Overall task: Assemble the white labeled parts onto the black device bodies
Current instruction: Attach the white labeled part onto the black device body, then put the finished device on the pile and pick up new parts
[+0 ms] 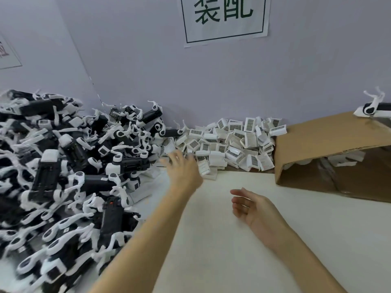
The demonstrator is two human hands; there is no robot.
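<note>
A big heap of black device bodies with white arms (69, 166) fills the left side of the white table (243, 240). Against the back wall lies a pile of white labeled parts (230, 142), many showing barcode stickers. My left hand (183, 168) is stretched forward, blurred, fingers spread, at the left edge of the white pile and holding nothing. My right hand (251, 206) hovers over the bare table, fingers loosely bent, empty.
A cardboard box (330, 149) lies on its side at the right, with white parts inside. One assembled device (374, 107) sits on top of it. A paper sign (224, 17) hangs on the wall behind.
</note>
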